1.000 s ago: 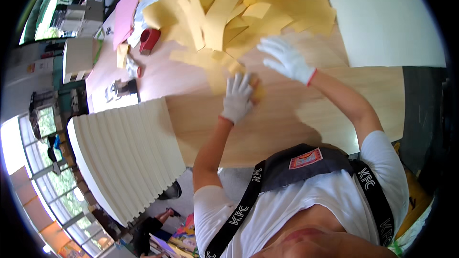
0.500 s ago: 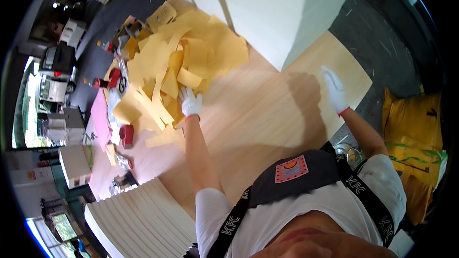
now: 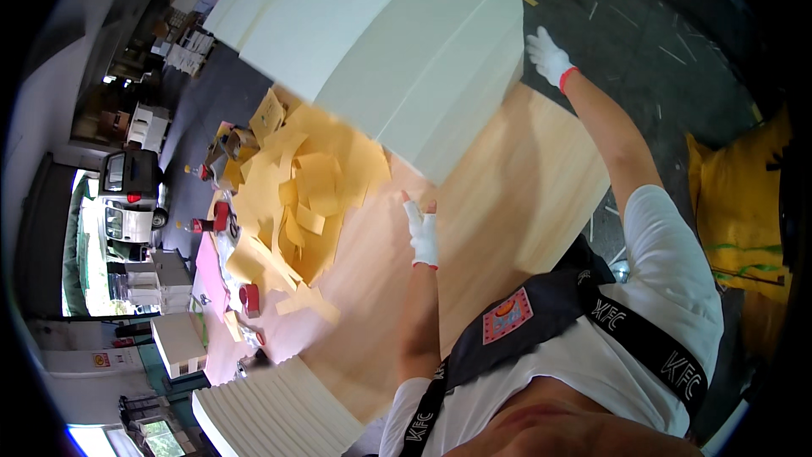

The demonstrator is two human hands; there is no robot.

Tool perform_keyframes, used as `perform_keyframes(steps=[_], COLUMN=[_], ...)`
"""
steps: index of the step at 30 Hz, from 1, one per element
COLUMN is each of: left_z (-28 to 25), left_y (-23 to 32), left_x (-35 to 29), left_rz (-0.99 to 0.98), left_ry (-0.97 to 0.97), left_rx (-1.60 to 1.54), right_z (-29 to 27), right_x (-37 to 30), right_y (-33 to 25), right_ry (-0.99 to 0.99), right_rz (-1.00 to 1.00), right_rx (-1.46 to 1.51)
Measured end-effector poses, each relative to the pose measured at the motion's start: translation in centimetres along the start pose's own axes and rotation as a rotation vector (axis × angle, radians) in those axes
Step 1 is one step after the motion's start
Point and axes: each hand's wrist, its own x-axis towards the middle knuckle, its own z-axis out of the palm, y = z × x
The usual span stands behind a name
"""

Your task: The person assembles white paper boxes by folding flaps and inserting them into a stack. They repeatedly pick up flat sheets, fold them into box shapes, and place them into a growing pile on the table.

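Up on the wooden bench [image 3: 524, 195] sits a big stack of white foam sheets [image 3: 397, 42], and it is the landmark for everything else. The right hand [image 3: 548, 56], in a white glove with a red cuff, reaches to the stack's near right corner, fingers spread loosely against the edge of the sheets; whether they actually grip a sheet I cannot tell. The left hand [image 3: 421, 228], gloved the same way, is held out flat and unclenched just below the stack's front edge, over the bare wood, holding nothing. To the left of the stack lies a loose heap of yellow paper strips [image 3: 296, 203] spread across the bench. Beyond that heap, further from the stack, stand a few small red items [image 3: 222, 218] at the bench edge. A second stack of white sheets [image 3: 271, 415] lies well apart, below the bench. A yellow sack [image 3: 736, 203] stands on the floor to the stack's right.
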Motion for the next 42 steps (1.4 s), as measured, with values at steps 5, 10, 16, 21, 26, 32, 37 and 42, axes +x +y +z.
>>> perform_keyframes(steps=[5, 10, 16, 21, 26, 32, 37, 42], left_z=[4.9, 7.9, 7.0, 7.4, 8.5, 9.0, 9.4, 7.0], left_y=[1.5, 0.1, -1.0, 0.8, 1.2, 1.0, 1.0, 0.7], left_x=[3.1, 4.9, 4.6, 2.9, 3.8, 3.8, 4.6, 5.0], left_rz=[0.132, -0.021, 0.050, 0.017, 0.085, 0.074, 0.109, 0.083], left_ry=[0.284, 0.278, 0.333, 0.398, 0.309, 0.363, 0.480, 0.465], left_rx=[-0.144, -0.405, -0.200, -0.092, -0.130, -0.183, -0.221, 0.082], right_z=[3.5, -0.7, 2.4, 2.9, 3.5, 4.7, 3.6, 2.4], right_x=[4.6, 14.7, 14.1, 7.2, 10.9, 9.7, 7.1, 2.2], right_y=[-4.4, -0.3, 4.5, -3.1, 1.5, -2.7, 1.0, 9.7], right_ry=[-0.451, -0.759, -0.635, -0.476, -0.472, -0.536, -0.500, -0.263], right_rz=[-0.071, -0.151, 0.348, 0.300, 0.011, 0.395, 0.056, -0.626], right_rx=[-0.082, -0.156, 0.261, -0.209, -0.537, -0.433, -0.131, -0.860])
